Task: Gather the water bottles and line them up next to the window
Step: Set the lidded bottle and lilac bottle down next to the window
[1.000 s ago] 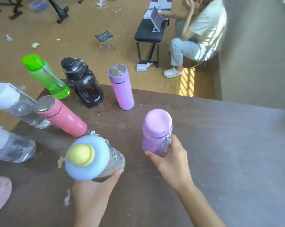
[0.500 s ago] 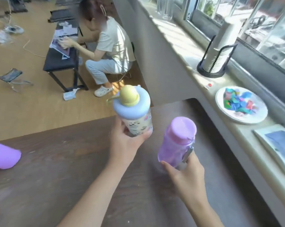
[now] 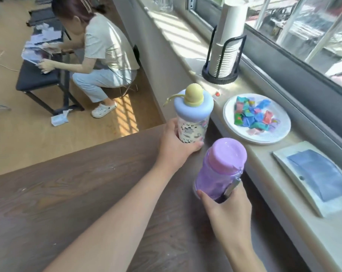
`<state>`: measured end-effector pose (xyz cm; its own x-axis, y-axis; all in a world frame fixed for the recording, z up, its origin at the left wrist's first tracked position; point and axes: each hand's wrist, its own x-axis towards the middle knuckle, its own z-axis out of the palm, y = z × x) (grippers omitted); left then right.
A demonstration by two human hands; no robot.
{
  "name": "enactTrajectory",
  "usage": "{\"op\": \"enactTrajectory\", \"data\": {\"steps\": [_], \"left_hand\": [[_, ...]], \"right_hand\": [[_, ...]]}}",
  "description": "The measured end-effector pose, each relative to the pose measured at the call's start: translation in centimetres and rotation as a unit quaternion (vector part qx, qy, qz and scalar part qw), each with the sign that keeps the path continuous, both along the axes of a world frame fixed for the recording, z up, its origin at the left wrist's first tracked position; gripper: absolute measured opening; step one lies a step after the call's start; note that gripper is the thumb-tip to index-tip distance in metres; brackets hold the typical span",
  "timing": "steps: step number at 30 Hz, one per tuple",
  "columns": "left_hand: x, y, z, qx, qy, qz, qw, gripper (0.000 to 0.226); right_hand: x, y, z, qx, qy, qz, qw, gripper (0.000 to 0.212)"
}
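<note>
My left hand [image 3: 175, 142] grips a patterned bottle [image 3: 192, 119] with a blue lid and yellow knob, held upright at the far right corner of the dark wooden table [image 3: 72, 193], close to the windowsill [image 3: 268, 173]. Nearer to me, my right hand [image 3: 228, 211] holds a translucent purple bottle [image 3: 219, 169] with a pink-purple cap, tilted slightly, beside the table's right edge. Whether either bottle's base touches the table is hidden by my hands. The window [image 3: 307, 32] runs along the right above the sill.
On the sill stand a stack of paper cups in a black holder [image 3: 224, 46], a white plate of coloured wrappers [image 3: 257, 118] and a grey tray [image 3: 313, 179]. A person sits on the floor side at a black bench [image 3: 38, 77] beyond the table.
Both hands have carried their bottles further right toward the windowsill. The view has swung right, so the other bottles at the left have gone out of sight.
</note>
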<state>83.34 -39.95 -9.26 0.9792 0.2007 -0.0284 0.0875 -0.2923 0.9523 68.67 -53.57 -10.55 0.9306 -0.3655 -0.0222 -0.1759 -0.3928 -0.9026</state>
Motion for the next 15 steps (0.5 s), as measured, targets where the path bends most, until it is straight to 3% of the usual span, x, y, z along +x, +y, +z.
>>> {"op": "enactTrajectory", "data": {"steps": [9,15], "left_hand": [[0.2,-0.8,-0.7,0.044,-0.008,-0.008,0.999,0.072],[-0.7,-0.5,-0.5,0.046,0.010,-0.036,0.998,0.082]], "right_hand": [[-0.6,-1.0,-0.8,-0.015,0.002,-0.012,1.000,0.043],[-1.1,-0.9,-0.8,-0.025,0.002,-0.001,1.000,0.055]]}}
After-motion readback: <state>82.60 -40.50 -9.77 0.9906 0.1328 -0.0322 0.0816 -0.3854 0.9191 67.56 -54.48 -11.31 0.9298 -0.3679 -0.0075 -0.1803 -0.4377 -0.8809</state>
